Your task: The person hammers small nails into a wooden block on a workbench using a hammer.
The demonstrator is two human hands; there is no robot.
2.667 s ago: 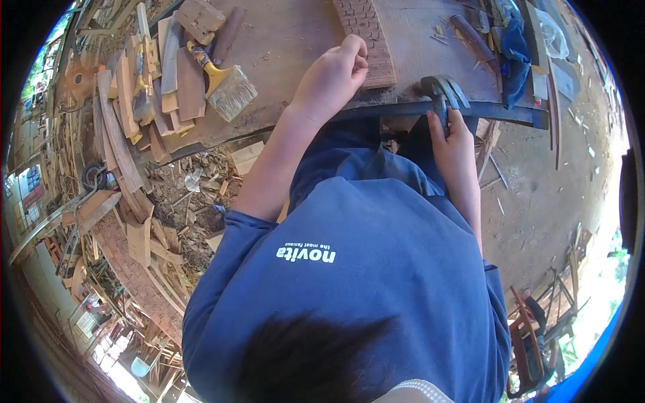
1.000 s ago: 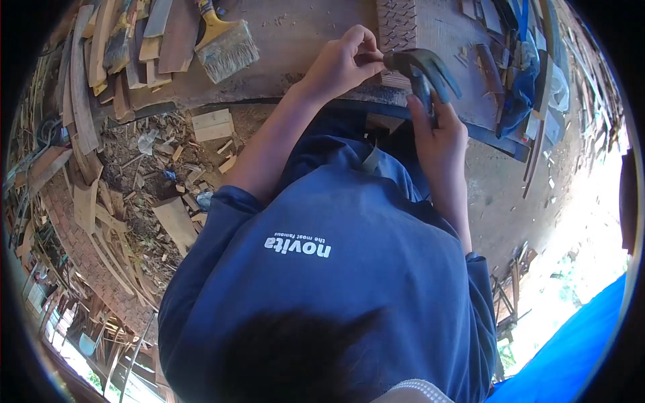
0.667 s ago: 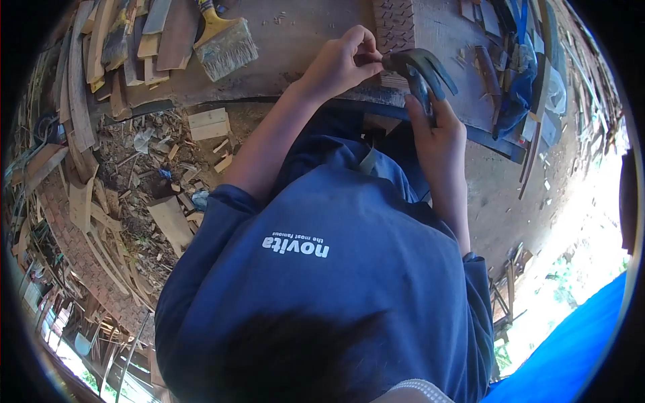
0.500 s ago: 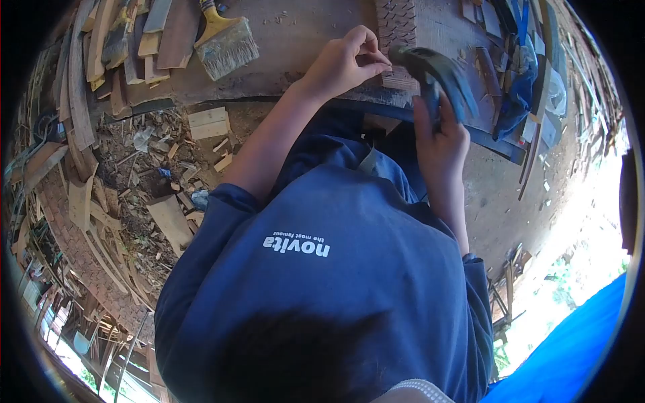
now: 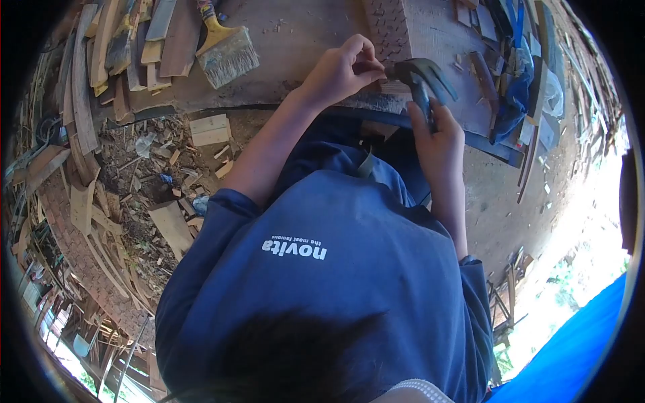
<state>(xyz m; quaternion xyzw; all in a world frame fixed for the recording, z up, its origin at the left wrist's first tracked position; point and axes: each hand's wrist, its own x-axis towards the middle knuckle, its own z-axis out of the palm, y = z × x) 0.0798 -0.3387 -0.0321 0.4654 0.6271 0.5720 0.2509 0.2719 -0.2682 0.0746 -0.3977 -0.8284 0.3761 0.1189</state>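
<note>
My right hand [image 5: 440, 131] is wrapped round the handle of a claw hammer [image 5: 424, 79]. The hammer's face points left, close by the fingertips of my left hand [image 5: 346, 70]. Those fingers are pinched together at the near end of a wooden block [image 5: 390, 30]; whatever is between them is too small to make out. Rows of small dark marks that look like nails cover the block's top. It lies on a broad wooden work surface [image 5: 302, 33], partly hidden behind the left hand and hammer.
A wide paintbrush [image 5: 227, 54] with a yellow handle lies left of the block. Wood strips [image 5: 161, 33] are piled at the far left. To the right are wood offcuts and a blue cloth [image 5: 514, 101]. Scraps of wood [image 5: 209, 129] litter the ground below the surface's edge.
The hammer head has come slightly down and left and now shows more sharply, close against the left fingertips. My left hand has shifted slightly down in view, still pinched.
</note>
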